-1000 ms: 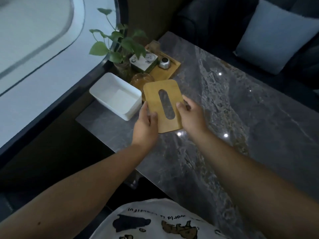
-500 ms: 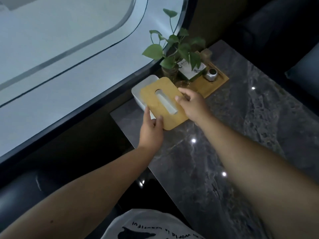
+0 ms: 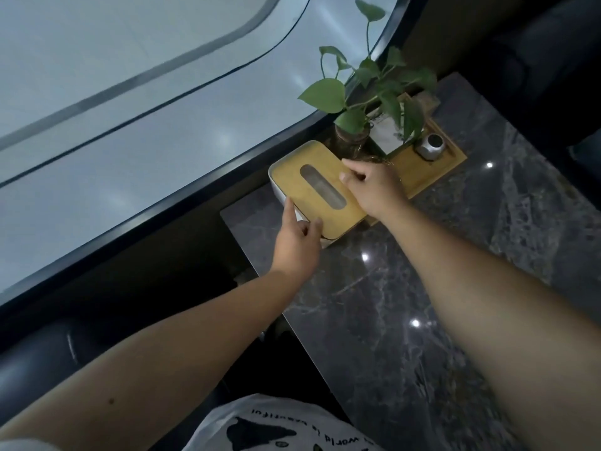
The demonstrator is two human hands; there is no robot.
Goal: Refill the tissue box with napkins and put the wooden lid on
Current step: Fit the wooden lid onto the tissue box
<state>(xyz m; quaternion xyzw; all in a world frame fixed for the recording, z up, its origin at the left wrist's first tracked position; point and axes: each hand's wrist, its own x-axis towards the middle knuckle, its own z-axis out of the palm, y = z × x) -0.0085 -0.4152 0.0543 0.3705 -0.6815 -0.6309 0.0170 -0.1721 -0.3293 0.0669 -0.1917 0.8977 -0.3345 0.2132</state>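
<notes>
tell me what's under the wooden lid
The white box sits under the lid, only its near wall showing. Through the slot something pale shows, too dim to name. The rest of the inside is covered.

Shirt (image 3: 276,424) print: upside-down lettering is showing, only the word "world" reading clearly; the rest is blurring out.
Elsewhere: nothing legible is showing.

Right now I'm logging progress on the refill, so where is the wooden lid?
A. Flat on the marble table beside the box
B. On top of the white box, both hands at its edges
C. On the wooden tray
B: the wooden lid lies across the white tissue box, with the left hand at its near corner and the right hand at its far side.
</notes>
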